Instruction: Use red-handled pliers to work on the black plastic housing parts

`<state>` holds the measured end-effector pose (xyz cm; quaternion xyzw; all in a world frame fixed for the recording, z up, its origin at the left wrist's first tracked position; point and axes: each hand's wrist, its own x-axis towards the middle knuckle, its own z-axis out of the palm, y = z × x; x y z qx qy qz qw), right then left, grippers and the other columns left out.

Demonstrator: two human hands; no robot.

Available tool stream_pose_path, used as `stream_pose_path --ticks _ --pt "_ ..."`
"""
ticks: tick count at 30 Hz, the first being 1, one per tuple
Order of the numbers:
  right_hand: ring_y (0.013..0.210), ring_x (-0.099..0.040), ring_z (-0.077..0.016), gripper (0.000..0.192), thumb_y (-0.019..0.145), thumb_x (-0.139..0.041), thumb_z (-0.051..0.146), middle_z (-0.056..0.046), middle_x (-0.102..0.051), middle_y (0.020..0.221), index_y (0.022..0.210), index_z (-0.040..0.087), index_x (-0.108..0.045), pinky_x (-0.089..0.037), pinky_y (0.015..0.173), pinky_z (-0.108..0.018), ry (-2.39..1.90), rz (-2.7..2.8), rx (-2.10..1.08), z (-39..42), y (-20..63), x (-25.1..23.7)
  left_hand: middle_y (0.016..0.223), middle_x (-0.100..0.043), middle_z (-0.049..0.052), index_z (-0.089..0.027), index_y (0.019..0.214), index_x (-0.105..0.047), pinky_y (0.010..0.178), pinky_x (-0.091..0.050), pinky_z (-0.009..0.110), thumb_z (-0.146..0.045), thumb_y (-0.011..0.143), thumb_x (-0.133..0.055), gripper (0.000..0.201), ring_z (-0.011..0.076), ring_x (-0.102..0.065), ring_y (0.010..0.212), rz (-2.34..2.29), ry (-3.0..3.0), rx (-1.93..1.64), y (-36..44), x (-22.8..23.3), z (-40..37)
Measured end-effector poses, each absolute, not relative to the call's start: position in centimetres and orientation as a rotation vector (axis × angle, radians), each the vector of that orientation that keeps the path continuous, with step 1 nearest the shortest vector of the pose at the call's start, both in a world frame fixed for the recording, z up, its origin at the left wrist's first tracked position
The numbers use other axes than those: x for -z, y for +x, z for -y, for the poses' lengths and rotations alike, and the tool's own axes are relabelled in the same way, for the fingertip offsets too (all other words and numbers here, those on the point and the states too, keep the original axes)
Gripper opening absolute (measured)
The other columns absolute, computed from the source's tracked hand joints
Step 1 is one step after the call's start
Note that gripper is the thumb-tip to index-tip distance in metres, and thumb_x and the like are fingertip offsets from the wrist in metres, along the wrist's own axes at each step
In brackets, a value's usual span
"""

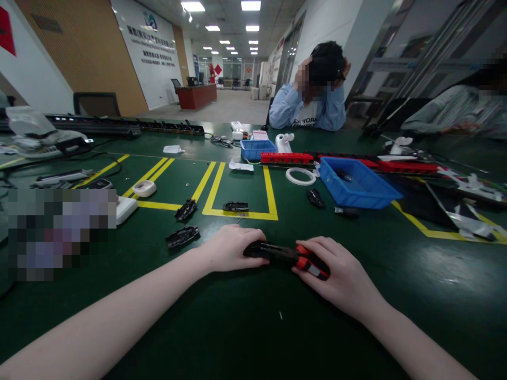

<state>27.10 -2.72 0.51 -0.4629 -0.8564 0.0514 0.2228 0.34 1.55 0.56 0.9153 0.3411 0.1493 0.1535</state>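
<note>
My right hand (343, 269) is closed around the red and black handles of a pair of pliers (312, 267). The dark head of the tool points left. In my left hand (232, 248), fingers and thumb grip a black plastic part (255, 249), which meets the pliers' head just above the table; the exact contact is too dark to make out. Similar black plastic pieces lie beyond my left hand: one piece (182, 237) by the wrist, another piece (186, 210) behind it, and a third piece (235, 206) inside a yellow-taped square.
To the right stands a blue bin (356, 184) with dark parts inside, beside a white ring (301, 177) and another black piece (316, 197). A smaller blue bin (257, 149) and red strips (287, 158) sit farther back. A person (309, 100) sits opposite, another person (467, 105) at right.
</note>
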Motion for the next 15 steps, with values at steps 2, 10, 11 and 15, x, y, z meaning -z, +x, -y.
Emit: stream_pose_path --ticks 2,10,11,15 --pt "0.092 -0.064 -0.0246 0.035 0.083 -0.064 0.033 -0.010 -0.067 0.105 0.116 0.021 -0.061 -0.055 0.075 -0.040 -1.274 2.370 -0.141 2.70 27.08 -0.48 0.086 -0.067 0.001 -0.021 0.102 -0.058 0.063 -0.040 0.026 -0.046 0.089 -0.062 0.029 0.0182 -0.064 0.076 -0.979 2.628 -0.422 0.35 -0.59 -1.56" --pt "0.089 -0.066 -0.0231 0.033 0.084 -0.063 0.033 -0.008 -0.067 0.103 0.114 0.023 -0.061 -0.057 0.076 -0.037 -1.258 2.368 -0.147 2.77 27.08 -0.39 0.089 -0.068 0.001 -0.022 0.105 -0.058 0.065 -0.042 0.026 -0.048 0.088 -0.062 0.031 0.0184 -0.065 0.078 -0.983 2.624 -0.388 0.28 -0.64 -1.63" --pt "0.089 -0.066 -0.0228 0.032 0.084 -0.062 0.033 -0.008 -0.067 0.103 0.115 0.023 -0.061 -0.057 0.076 -0.037 -1.259 2.373 -0.154 2.79 27.07 -0.38 0.089 -0.068 0.001 -0.022 0.105 -0.058 0.064 -0.042 0.026 -0.048 0.088 -0.062 0.031 0.0184 -0.065 0.078 -0.981 2.625 -0.390 0.24 -0.61 -1.65" --pt "0.087 -0.067 -0.0221 0.032 0.084 -0.062 0.033 -0.008 -0.066 0.102 0.114 0.022 -0.060 -0.058 0.074 -0.037 -1.281 2.391 -0.160 2.87 26.99 -0.35 0.090 -0.068 0.001 -0.022 0.103 -0.058 0.064 -0.042 0.026 -0.051 0.089 -0.061 0.033 0.0185 -0.065 0.078 -0.940 2.629 -0.407 0.13 -0.44 -1.76"
